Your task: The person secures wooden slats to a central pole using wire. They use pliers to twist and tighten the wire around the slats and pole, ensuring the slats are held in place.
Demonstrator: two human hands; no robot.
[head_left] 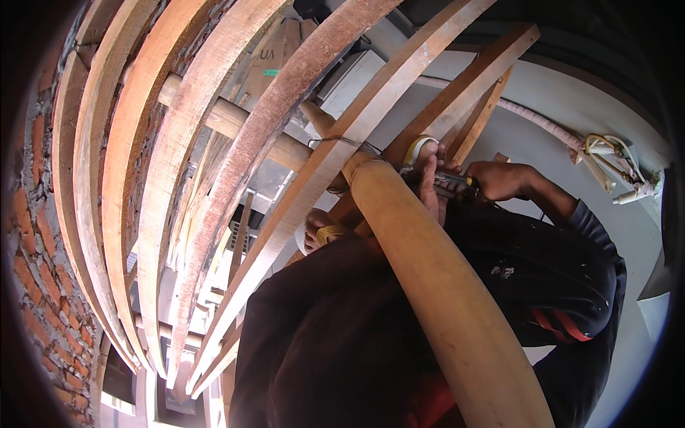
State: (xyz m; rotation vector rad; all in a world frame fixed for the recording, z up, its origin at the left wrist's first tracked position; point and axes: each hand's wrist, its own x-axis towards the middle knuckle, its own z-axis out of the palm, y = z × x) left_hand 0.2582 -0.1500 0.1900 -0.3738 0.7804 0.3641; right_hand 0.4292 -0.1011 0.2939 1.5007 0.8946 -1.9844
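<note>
Beside one pole (440,278), two hands (501,181), one tool (458,180)

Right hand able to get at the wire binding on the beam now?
Probably not directly: the right hand grips a tool, and in this view the left hand and a sandalled foot sit between it and the wire binding.

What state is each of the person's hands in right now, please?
Left hand: at the metal tool, partly hidden; whether open or closed cannot be told.
Right hand: closed, holding the metal tool.
</note>
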